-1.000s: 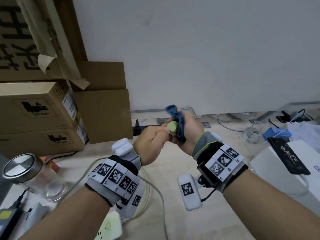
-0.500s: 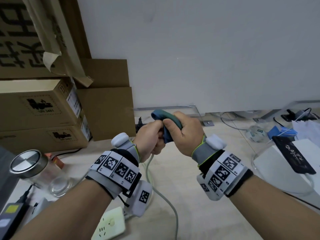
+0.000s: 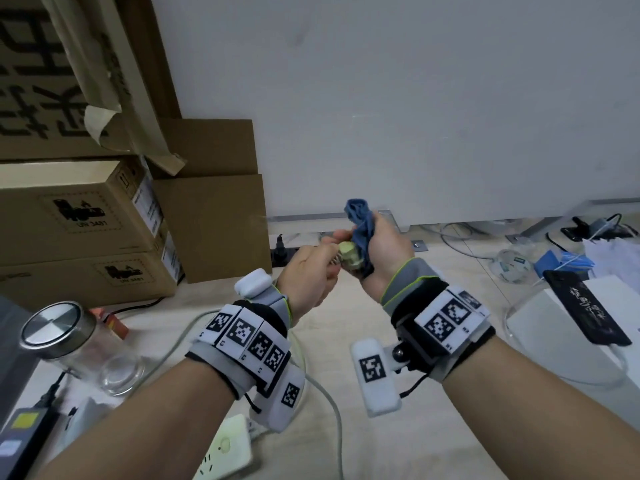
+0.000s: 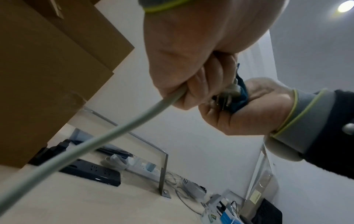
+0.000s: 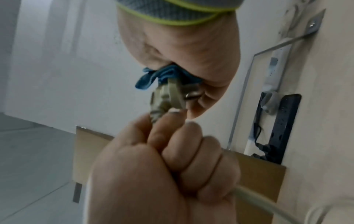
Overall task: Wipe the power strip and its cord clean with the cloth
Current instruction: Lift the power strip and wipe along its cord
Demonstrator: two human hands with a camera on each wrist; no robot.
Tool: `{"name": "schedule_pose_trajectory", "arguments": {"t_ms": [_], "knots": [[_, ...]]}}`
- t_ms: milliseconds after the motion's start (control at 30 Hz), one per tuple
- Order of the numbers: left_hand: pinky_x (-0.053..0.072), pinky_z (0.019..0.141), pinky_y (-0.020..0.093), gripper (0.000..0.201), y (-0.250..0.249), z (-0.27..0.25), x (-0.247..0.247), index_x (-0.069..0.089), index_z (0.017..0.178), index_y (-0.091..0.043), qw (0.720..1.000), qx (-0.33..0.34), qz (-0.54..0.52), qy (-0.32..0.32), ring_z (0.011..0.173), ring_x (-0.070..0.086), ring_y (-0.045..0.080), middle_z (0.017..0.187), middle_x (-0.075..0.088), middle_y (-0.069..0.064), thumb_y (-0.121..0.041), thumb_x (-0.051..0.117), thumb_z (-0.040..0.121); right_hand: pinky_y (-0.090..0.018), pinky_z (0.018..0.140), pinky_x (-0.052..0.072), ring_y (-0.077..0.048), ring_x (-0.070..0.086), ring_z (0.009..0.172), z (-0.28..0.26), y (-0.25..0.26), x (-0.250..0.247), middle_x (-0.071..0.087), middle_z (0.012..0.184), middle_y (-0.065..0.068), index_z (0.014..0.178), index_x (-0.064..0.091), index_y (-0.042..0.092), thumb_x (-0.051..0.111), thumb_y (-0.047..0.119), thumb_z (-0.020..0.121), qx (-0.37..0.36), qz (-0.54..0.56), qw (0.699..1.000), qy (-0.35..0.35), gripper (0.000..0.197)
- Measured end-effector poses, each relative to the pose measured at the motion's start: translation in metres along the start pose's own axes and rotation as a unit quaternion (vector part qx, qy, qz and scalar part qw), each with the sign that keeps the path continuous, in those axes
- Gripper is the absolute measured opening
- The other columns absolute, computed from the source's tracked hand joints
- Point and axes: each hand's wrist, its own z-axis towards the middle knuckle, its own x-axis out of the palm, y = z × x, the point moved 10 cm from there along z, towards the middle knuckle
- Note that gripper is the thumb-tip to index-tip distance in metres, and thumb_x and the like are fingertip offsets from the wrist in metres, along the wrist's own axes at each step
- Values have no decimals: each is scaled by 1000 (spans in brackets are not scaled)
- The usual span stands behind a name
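My left hand point(image 3: 313, 277) grips the pale grey cord point(image 3: 334, 407) just behind its plug point(image 3: 349, 255), held up above the desk. My right hand point(image 3: 382, 249) holds the bunched blue cloth point(image 3: 360, 220) against the plug's head. In the left wrist view the cord point(image 4: 95, 145) runs out of my fist, with the metal prongs of the plug point(image 4: 229, 92) against the cloth point(image 4: 240, 97). In the right wrist view the cloth point(image 5: 148, 79) sits behind the plug point(image 5: 170, 94). The white power strip point(image 3: 225, 452) lies on the desk under my left forearm.
Stacked cardboard boxes point(image 3: 86, 220) fill the left side. A glass jar with a metal lid point(image 3: 59, 330) and a power adapter point(image 3: 20, 431) sit at the near left. A black power strip point(image 3: 284, 252) lies by the wall. A phone point(image 3: 585, 310) rests on a white box at the right.
Half a second ago my right hand was turned over the plug with the cloth covering it. It has twisted back, and the plug's pale head shows again beside the cloth.
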Motion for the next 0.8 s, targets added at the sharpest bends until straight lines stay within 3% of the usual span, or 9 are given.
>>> {"name": "schedule_pose_trajectory", "arguments": {"t_ms": [133, 200, 233, 300, 400, 500, 633, 700, 800], "knots": [[7, 46, 22, 45, 7, 0, -9, 28, 49, -24, 999, -35, -20, -21, 42, 12, 11, 46, 21, -4, -18, 32, 93, -34, 70, 52, -23, 60, 78, -8, 26, 8, 68, 84, -8, 84, 61, 11, 31, 43, 100, -37, 48, 993, 97, 47], [7, 47, 24, 46, 9, 0, -12, 28, 48, -24, 997, -59, -44, -28, 42, 12, 11, 45, 23, -5, -20, 35, 93, -39, 80, 51, -21, 61, 84, -14, 36, 5, 66, 86, -2, 83, 64, 22, 40, 44, 94, -160, -119, 975, 98, 34], [7, 48, 25, 46, 9, 1, -13, 28, 48, -24, 996, -63, -53, -30, 43, 13, 12, 44, 24, -4, -21, 36, 93, -36, 83, 49, -16, 60, 85, -21, 39, 10, 65, 86, 3, 87, 63, 26, 44, 42, 91, -239, -233, 936, 108, 26], [8, 48, 26, 45, 9, 1, -13, 26, 48, -24, 995, -68, -66, -29, 44, 12, 13, 45, 23, -2, -21, 39, 92, -15, 73, 44, 2, 56, 78, -37, 33, 25, 61, 82, 14, 93, 57, 32, 42, 36, 92, -339, -383, 849, 137, 16], [9, 46, 23, 43, 8, 0, -6, 25, 49, -23, 995, -65, -72, -26, 43, 11, 13, 48, 21, 0, -20, 38, 91, -10, 54, 34, 0, 47, 58, -45, 43, 24, 48, 61, 12, 70, 47, 29, 40, 34, 93, -388, -389, 831, 89, 24], [12, 42, 18, 42, 3, 0, 0, 25, 51, -22, 997, -45, -60, -23, 40, 12, 12, 46, 21, -2, -17, 35, 92, -15, 49, 31, -5, 37, 51, -36, 46, 22, 40, 56, 9, 61, 39, 24, 40, 34, 96, -362, -391, 845, 49, 36], [13, 42, 20, 44, -3, 5, 6, 37, 50, -22, 1000, -4, -5, -5, 42, 13, 13, 51, 21, 0, -17, 33, 94, -25, 49, 32, -15, 39, 51, -10, 26, 1, 45, 46, 8, 53, 44, 19, 44, 26, 96, -199, -250, 947, -15, 43], [13, 42, 20, 32, 0, 6, 6, 51, 66, -19, 1000, 2, -2, -2, 44, 13, 13, 53, 22, -1, -24, 35, 93, -27, 48, 32, -19, 41, 44, 0, 4, -5, 49, 40, 4, 52, 46, 15, 44, 24, 94, -72, -106, 991, -31, 42], [11, 42, 18, 32, 7, 5, -3, 38, 64, -15, 1000, -9, -18, -15, 42, 12, 12, 48, 21, -4, -27, 35, 94, -36, 67, 48, -23, 59, 66, 8, 0, -1, 64, 66, -8, 75, 57, 6, 41, 33, 98, 9, 69, 997, 12, 39]]}}
